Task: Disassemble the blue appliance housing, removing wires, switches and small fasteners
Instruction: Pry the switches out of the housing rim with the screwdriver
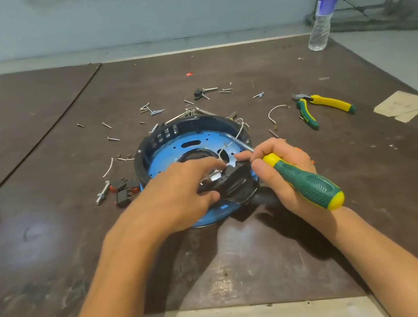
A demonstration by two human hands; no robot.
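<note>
The round blue housing (172, 147) with a black rim lies open side up in the middle of the brown table. My left hand (179, 185) reaches over its near side and grips a black plastic part (234, 179) at the rim. My right hand (280, 168) is closed around a green and yellow screwdriver (308, 185), whose metal shaft points up and left into the housing. A thin white wire (236, 136) loops from the inside over the far right rim. My hands hide the near part of the housing.
Loose screws (152, 110) lie scattered behind the housing. Black switches (123, 191) and a bolt (103, 192) sit to its left. Green and yellow pliers (325, 107) and a cut wire (276, 113) lie at the right. A water bottle (323, 12) stands far right.
</note>
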